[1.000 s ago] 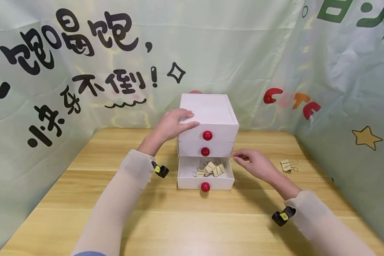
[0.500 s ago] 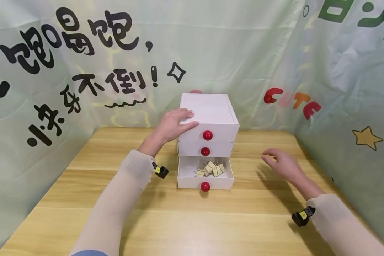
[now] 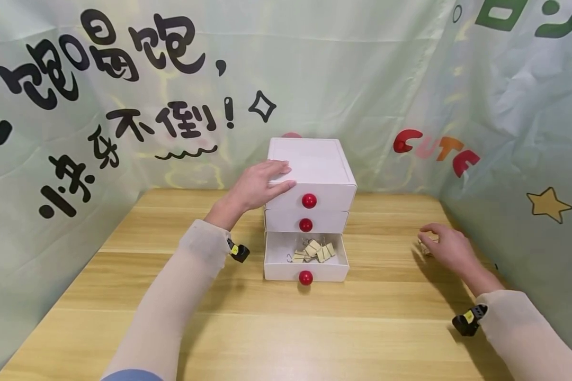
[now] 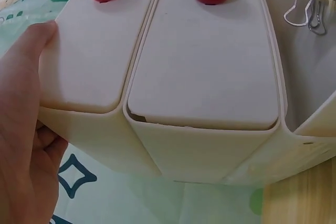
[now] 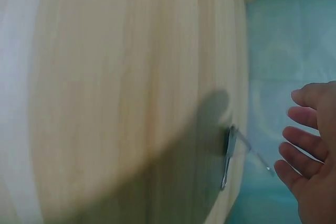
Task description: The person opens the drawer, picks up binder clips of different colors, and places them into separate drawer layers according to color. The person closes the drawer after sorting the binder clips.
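My left hand (image 3: 257, 185) rests on the upper left corner of a white drawer cabinet (image 3: 314, 159), its thumb along the front top edge. In the left wrist view, the thumb (image 4: 31, 51) lies by the top drawer's front. The lowest drawer (image 3: 278, 272) is pulled out, with several cream binder clips (image 3: 314, 250) inside. At the right, my right hand (image 3: 450, 248) hovers over a lone binder clip (image 3: 426, 247), hiding part of it. The right wrist view shows that clip (image 5: 229, 148) on the table, apart from the loosely bent fingers (image 5: 302, 140).
Round red knobs (image 3: 309, 200) stick out from the drawer fronts. The wooden table (image 3: 276, 338) is bordered by a printed pale green cloth (image 3: 343, 79) behind and at both sides.
My right hand has moved rightward from beside the cabinet to above the lone binder clip. The left hand, cabinet and open drawer stay in place.
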A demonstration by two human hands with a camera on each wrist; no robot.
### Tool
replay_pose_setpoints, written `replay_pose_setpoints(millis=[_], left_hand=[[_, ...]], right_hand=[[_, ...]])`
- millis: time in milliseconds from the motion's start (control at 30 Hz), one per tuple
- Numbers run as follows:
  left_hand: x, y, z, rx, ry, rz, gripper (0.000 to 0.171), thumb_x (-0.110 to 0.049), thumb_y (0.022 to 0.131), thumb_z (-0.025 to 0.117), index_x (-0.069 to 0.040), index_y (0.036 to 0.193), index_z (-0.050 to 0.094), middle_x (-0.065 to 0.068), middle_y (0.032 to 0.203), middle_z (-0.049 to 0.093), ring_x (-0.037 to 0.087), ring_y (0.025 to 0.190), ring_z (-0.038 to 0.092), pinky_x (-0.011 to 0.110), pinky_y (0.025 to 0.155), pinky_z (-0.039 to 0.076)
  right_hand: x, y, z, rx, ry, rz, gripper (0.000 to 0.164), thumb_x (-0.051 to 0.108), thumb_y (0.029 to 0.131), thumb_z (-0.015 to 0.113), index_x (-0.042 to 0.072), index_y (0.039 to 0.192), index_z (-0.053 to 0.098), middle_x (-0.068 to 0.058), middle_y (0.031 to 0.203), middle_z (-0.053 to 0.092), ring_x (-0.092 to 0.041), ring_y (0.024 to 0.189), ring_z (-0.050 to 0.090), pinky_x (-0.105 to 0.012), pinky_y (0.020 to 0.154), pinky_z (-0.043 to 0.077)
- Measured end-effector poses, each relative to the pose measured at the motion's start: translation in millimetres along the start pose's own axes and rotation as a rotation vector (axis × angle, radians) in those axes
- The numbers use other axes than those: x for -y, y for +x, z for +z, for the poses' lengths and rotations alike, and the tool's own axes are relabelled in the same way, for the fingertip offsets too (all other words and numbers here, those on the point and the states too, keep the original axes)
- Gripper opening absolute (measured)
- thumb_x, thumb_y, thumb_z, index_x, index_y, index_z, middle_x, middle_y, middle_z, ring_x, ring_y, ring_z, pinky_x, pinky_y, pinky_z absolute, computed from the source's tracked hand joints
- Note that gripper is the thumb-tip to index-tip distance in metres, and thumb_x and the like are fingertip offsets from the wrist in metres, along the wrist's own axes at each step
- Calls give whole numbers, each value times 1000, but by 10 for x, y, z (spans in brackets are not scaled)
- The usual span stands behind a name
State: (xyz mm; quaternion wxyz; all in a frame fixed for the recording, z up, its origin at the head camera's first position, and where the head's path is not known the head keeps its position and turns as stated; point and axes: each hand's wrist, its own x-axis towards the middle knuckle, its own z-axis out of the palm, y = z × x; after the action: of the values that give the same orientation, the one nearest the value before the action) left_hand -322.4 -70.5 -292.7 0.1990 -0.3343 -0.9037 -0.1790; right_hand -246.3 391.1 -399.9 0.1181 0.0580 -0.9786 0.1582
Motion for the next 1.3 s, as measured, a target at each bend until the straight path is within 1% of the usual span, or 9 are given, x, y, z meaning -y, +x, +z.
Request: replay_pose_setpoints(millis=[167,333,433,567,633,733,933,1067,1300], left_hand=[[-27,14,-12,56,44,23,65,-65,85,28,-23,132,44,-3,136,39,15,127,31,34,103,21],[-41,7,-5,77,40,3,65,-66,85,28,-24,132,44,-3,137,39,16,127,30,35,104,21],[-42,6,7,78,37,-5,65,-66,84,28,-25,132,43,-4,137,39,16,127,30,35,103,22],[-43,6,18,79,36,-10,65,-66,84,28,-26,133,43,-4,137,39,15,127,30,35,103,22],[-43,6,19,77,36,-9,65,-66,84,28,-25,132,43,-4,136,39,15,127,30,35,103,22],[-43,12,18,68,34,-3,65,-66,84,28,-25,132,44,-4,136,40,15,127,30,35,103,22],[-46,24,-15,59,17,-3,66,-67,83,30,-23,130,47,-3,134,42,16,125,33,36,102,24],[-57,46,-73,90,26,6,66,-65,84,32,-20,129,49,-2,133,44,16,124,35,34,102,24],[-76,82,-174,165,60,15,67,-64,85,32,-17,130,48,-2,133,44,16,125,34,33,103,24]], right_hand=[[-108,-28,2,-14,-18,21,51,45,90,43,2,114,55,-27,116,50,-44,97,47,-57,74,36],[-177,-51,25,-21,-44,30,51,41,89,48,-2,115,53,-29,116,46,-47,101,42,-58,80,32],[-221,-61,40,15,-62,68,52,38,89,50,-5,119,48,-31,113,46,-48,98,43,-58,78,33],[-286,-83,71,103,-90,135,61,42,87,50,-7,123,41,-34,111,46,-50,95,44,-58,73,36],[-310,-96,96,135,-96,155,63,44,87,48,-7,123,41,-33,111,48,-51,95,45,-58,72,36],[-320,-110,131,140,-90,163,60,45,87,48,-5,121,44,-30,112,51,-50,96,45,-58,71,36],[-231,-100,140,103,-75,143,53,43,88,49,-3,114,52,-26,108,56,-46,92,50,-54,68,38],[-164,-96,148,84,-69,94,49,41,86,53,-1,112,55,-25,106,58,-44,93,51,-54,71,38],[-59,-33,149,204,22,-25,63,43,82,59,-2,123,46,-28,113,53,-39,93,56,-52,75,41]])
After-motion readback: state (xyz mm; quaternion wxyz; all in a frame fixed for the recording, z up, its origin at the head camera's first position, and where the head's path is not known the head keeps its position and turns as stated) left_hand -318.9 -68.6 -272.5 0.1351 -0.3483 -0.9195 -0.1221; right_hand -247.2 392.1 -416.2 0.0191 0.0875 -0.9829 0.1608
